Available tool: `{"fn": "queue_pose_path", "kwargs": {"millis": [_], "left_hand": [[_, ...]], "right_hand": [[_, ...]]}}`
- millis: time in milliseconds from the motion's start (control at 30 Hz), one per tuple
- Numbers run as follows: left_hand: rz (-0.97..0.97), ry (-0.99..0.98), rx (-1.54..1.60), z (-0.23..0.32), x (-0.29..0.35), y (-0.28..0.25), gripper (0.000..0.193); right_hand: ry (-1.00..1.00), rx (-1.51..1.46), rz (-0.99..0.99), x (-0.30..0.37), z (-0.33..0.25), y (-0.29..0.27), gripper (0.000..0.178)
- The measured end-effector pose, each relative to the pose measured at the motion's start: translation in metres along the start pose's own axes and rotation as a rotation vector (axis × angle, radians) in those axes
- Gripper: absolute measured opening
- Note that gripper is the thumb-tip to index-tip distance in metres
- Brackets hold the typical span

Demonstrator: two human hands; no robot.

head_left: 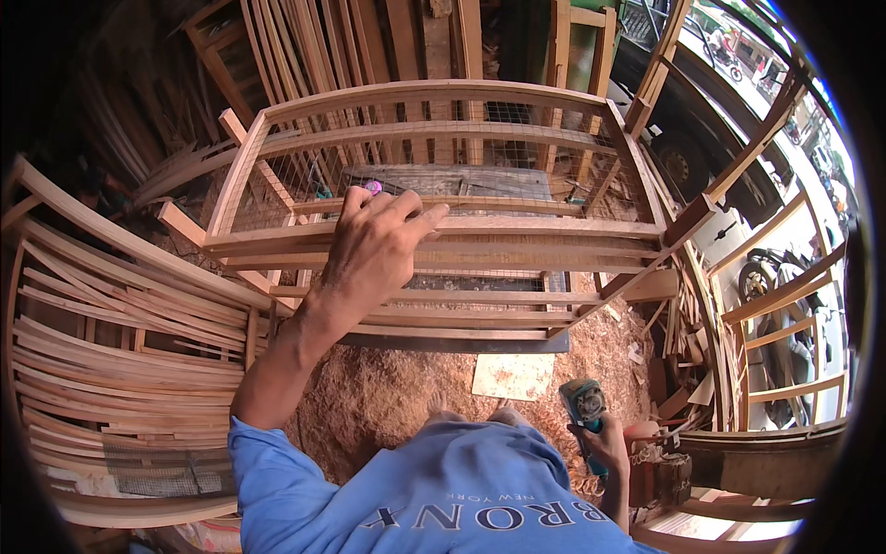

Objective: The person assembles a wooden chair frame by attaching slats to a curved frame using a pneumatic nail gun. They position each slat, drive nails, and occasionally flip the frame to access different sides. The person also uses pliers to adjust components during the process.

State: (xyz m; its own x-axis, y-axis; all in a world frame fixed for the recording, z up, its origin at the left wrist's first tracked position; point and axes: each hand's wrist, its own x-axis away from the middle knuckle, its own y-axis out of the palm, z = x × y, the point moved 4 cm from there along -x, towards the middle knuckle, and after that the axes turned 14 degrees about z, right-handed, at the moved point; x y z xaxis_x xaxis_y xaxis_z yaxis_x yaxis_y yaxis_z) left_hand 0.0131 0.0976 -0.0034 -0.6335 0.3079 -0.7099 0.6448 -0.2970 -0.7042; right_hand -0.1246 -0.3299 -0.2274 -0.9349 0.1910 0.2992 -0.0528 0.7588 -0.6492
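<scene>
Wooden frame (434, 127): left hand (383, 231) at near rail (554, 227), finger grip unclear; right hand (604, 441) fingers wrap power tool (583, 402); best brace frame.

Planks (406, 46) stand at the back, a motorcycle (768, 268) at right, wood shavings (365, 392) underfoot.

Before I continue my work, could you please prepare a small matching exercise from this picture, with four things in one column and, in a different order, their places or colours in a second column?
Column one
1. Left hand
2. Power tool
3. Pale flat sheet
4. Shirt

Column two
A. On the floor, among the wood shavings
B. Blue
C. In the right hand
D. At the near side of the mesh-covered wooden frame

Right pairs: 1-D, 2-C, 3-A, 4-B
</scene>
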Motion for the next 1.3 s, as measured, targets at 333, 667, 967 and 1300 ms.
{"fn": "queue_pose_path", "kwargs": {"millis": [333, 667, 967, 1300], "left_hand": [[-0.004, -0.080, 0.076, -0.006, -0.006, 0.006, 0.036], [0.038, 0.033, 0.103, -0.004, 0.001, 0.006, 0.037], [-0.060, 0.110, 0.158, -0.007, -0.003, -0.001, 0.048], [-0.059, 0.211, 0.153, -0.011, -0.007, 0.002, 0.046]], "right_hand": [[0.023, 0.018, 0.014, -0.001, -0.005, 0.005, 0.039], [0.000, 0.078, 0.020, -0.006, -0.001, 0.015, 0.039], [0.137, 0.099, -0.027, -0.011, -0.001, 0.021, 0.037], [0.078, 0.078, -0.019, -0.007, -0.018, 0.025, 0.037]]}}
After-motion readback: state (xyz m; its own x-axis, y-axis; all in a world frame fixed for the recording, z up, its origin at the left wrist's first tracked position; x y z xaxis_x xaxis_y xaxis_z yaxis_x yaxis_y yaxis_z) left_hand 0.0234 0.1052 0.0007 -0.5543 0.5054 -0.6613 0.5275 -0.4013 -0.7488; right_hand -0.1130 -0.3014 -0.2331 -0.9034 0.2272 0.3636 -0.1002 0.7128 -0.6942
